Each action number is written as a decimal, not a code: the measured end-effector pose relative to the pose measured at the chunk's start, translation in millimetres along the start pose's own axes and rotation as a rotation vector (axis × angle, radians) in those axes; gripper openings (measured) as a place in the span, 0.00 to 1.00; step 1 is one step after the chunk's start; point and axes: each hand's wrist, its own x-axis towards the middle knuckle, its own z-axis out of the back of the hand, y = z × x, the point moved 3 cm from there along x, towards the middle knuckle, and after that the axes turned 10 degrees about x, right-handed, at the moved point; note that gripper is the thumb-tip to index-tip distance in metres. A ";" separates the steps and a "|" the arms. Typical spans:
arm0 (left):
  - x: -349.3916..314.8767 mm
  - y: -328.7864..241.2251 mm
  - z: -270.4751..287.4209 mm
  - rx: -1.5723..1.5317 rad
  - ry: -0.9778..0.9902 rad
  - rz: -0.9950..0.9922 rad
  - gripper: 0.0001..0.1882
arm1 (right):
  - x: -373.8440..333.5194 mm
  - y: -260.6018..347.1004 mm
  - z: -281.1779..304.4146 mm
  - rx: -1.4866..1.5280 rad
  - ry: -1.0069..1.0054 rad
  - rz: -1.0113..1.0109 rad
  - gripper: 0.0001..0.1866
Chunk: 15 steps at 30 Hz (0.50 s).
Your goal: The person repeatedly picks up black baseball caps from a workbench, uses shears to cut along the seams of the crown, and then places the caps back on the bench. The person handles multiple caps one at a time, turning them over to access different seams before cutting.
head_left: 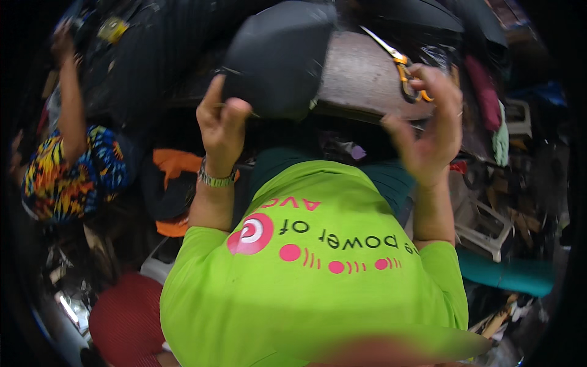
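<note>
A curved black panel (278,58) with a smooth surface lies on the work table in front of me. My left hand (223,125), with a watch (217,177) at the wrist, is raised by the panel's left edge. Its thumb and index finger stand apart, and the other fingers are partly hidden. To the right, scissors (397,58) with orange and black handles lie with their blades pointing away to the left. My right hand (431,134) hovers beside them, fingertips overlapping the handles and thumb spread; whether they touch is unclear.
The table's bare wooden top (351,73) shows between panel and scissors. More black material (409,15) lies behind. At far left a person in a patterned shirt (73,171) raises an arm. Grey plastic stools (483,229) and a teal roll (507,273) are on my right.
</note>
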 end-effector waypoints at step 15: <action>24.0 44.7 -36.2 0.414 0.313 -0.317 0.08 | -32.0 -20.8 -41.1 -0.353 0.435 -0.114 0.23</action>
